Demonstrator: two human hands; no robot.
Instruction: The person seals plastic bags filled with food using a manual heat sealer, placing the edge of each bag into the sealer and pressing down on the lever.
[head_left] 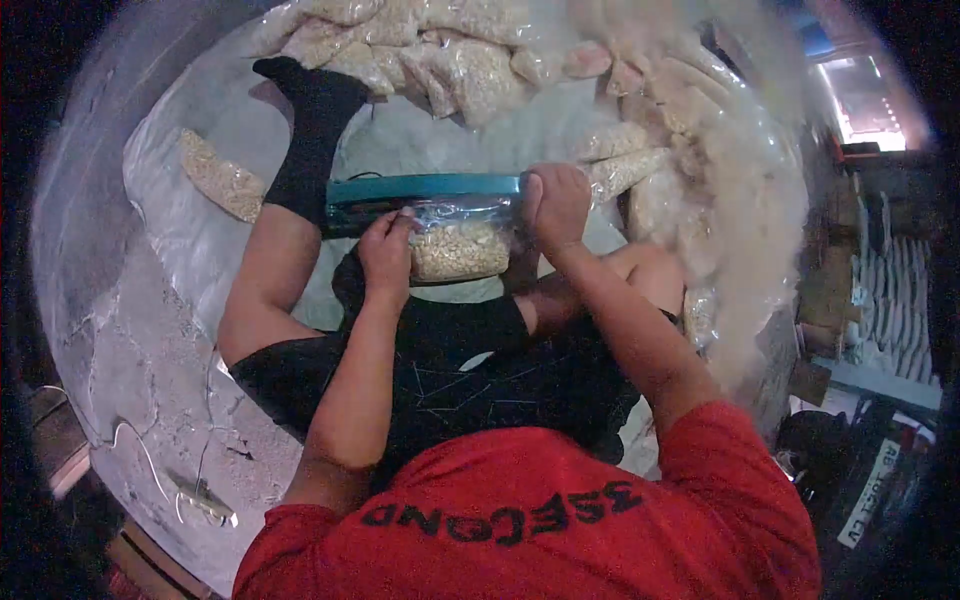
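Note:
A clear plastic bag [460,252] of pale, chip-like pieces hangs upright in front of my crossed legs. My left hand [386,248] pinches the bag's upper left corner. Above the bag lies a long teal bar [430,186], which looks like the arm of a hand-held impulse bag sealer with a dark body [352,218]. The bag's top edge runs up to this bar; whether it is clamped beneath cannot be seen. My right hand [558,205] is closed over the bar's right end, thumb on top.
Filled bags [470,75] are heaped at the back and down the right side. A single filled bag [222,178] lies left of my outstretched leg. A pale sheet [420,130] covers the floor. A cord and a power socket [203,503] lie at lower left on rough concrete.

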